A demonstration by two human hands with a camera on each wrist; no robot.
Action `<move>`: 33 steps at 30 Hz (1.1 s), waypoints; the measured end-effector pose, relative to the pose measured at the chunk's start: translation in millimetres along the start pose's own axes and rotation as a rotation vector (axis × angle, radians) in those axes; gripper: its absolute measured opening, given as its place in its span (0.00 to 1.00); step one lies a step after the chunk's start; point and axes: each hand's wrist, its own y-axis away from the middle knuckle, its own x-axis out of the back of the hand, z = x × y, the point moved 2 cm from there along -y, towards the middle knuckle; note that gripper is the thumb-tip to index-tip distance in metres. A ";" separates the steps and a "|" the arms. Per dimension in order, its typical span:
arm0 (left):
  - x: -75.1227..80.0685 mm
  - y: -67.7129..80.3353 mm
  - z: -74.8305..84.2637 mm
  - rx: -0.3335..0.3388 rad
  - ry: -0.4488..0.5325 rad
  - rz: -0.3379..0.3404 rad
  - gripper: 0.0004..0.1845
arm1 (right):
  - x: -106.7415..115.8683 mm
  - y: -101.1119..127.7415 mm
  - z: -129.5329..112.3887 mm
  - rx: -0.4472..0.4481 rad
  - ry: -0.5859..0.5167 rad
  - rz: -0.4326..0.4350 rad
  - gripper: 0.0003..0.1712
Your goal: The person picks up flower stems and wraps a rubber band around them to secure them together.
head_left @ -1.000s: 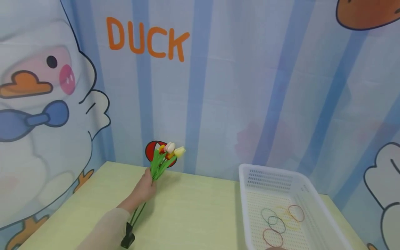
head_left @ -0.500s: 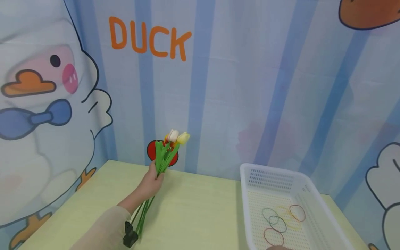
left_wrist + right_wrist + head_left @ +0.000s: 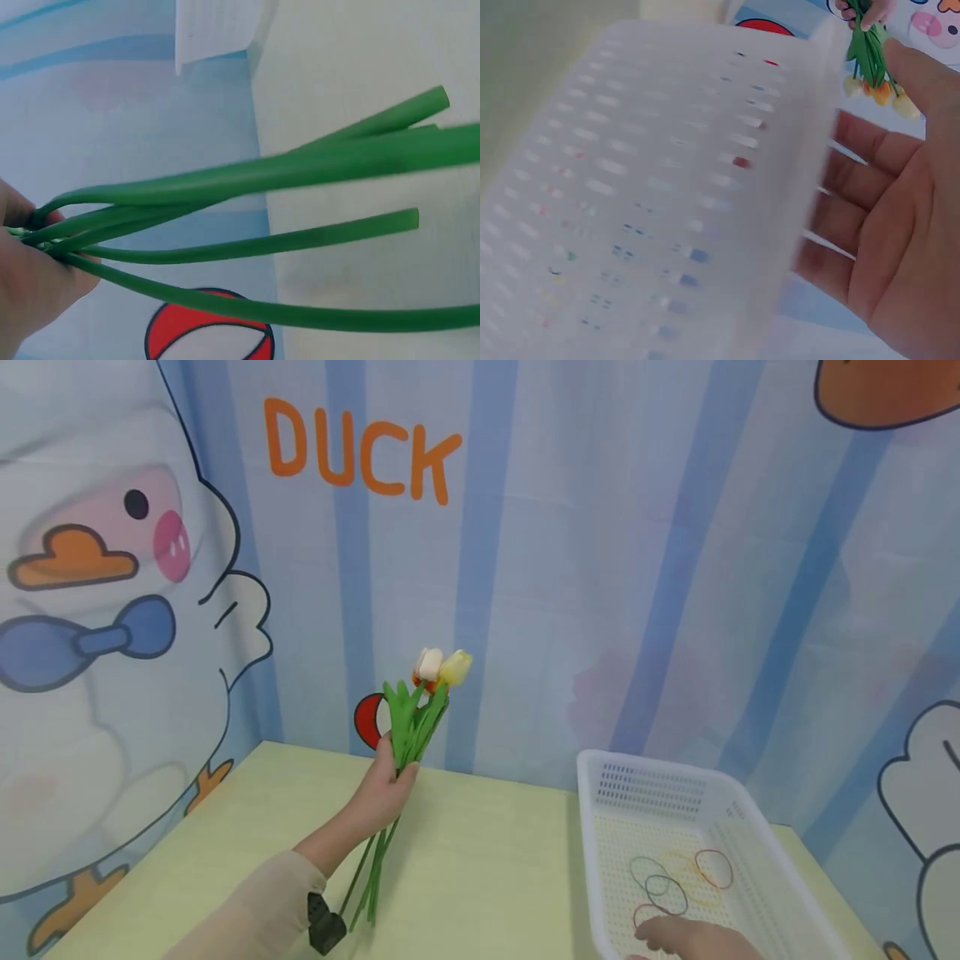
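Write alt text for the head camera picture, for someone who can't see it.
A person's left hand holds some tulips, blooms up, over a yellow table. The right hand, at the bottom edge, shows in front of a white basket of coloured bands. Behind is a blue striped curtain reading DUCK.

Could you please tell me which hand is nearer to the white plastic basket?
The right hand is nearer, at the near end of the white plastic basket; the left hand is well off to its left, gripping the tulips.
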 end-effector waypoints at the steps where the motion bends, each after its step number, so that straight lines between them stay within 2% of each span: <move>1: -1.8 0.5 2.9 0.000 0.012 0.000 0.33 | 9.1 -1.1 -1.3 -0.137 0.009 -0.030 0.23; 7: -15.2 2.0 18.1 -0.020 0.055 0.012 0.31 | 38.0 -8.1 -28.1 -0.133 0.191 0.170 0.23; 16: -38.5 3.5 33.1 -0.067 0.190 0.047 0.28 | 51.6 -20.2 -63.6 -0.090 0.217 0.286 0.25; 22: -55.9 6.2 44.5 -0.060 0.272 0.065 0.22 | 49.8 -28.3 -81.8 0.002 0.251 0.418 0.24; 27: -67.3 10.9 50.7 -0.075 0.319 0.047 0.24 | 46.3 -36.6 -93.7 0.007 0.211 0.432 0.26; 33: -77.6 16.7 55.5 -0.073 0.348 0.052 0.20 | 43.5 -46.2 -105.9 -0.070 0.080 0.388 0.28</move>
